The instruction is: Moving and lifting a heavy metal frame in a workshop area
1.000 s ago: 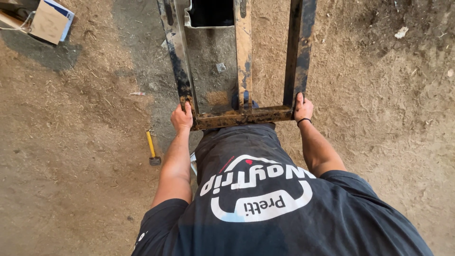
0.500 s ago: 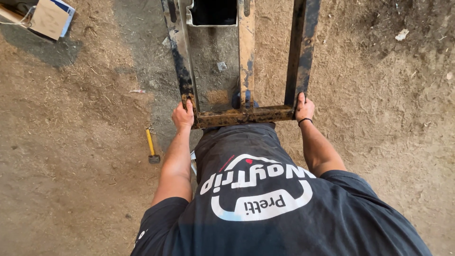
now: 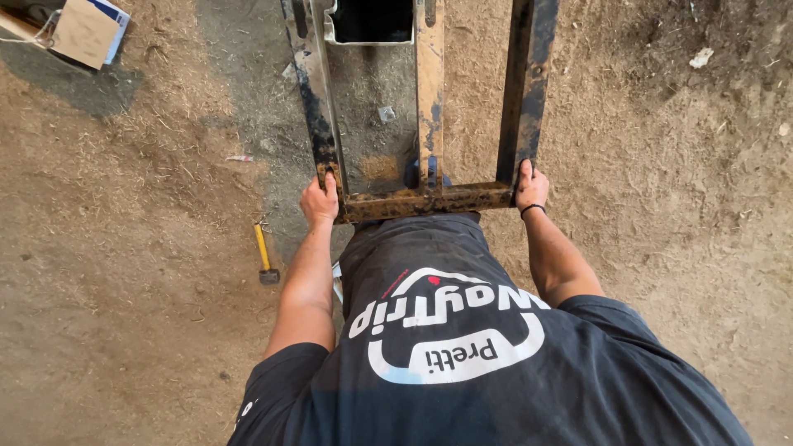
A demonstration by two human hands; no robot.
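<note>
A rusty metal frame point(image 3: 429, 201) with dark side rails and a worn centre bar stands up from the dirt floor in front of me. My left hand point(image 3: 319, 198) is wrapped around the lower end of the left rail. On the right rail, at its lower corner, my right hand point(image 3: 531, 187) grips the metal; a dark band sits on that wrist. My dark printed shirt fills the bottom of the view and hides my legs.
A hammer with a yellow handle point(image 3: 264, 256) lies on the dirt floor point(image 3: 124, 272) left of my left arm. A cardboard box point(image 3: 81, 30) sits at the top left corner. A small white scrap point(image 3: 701, 57) lies at top right.
The frame and both hands hold the same place; the view has only shifted very slightly.
</note>
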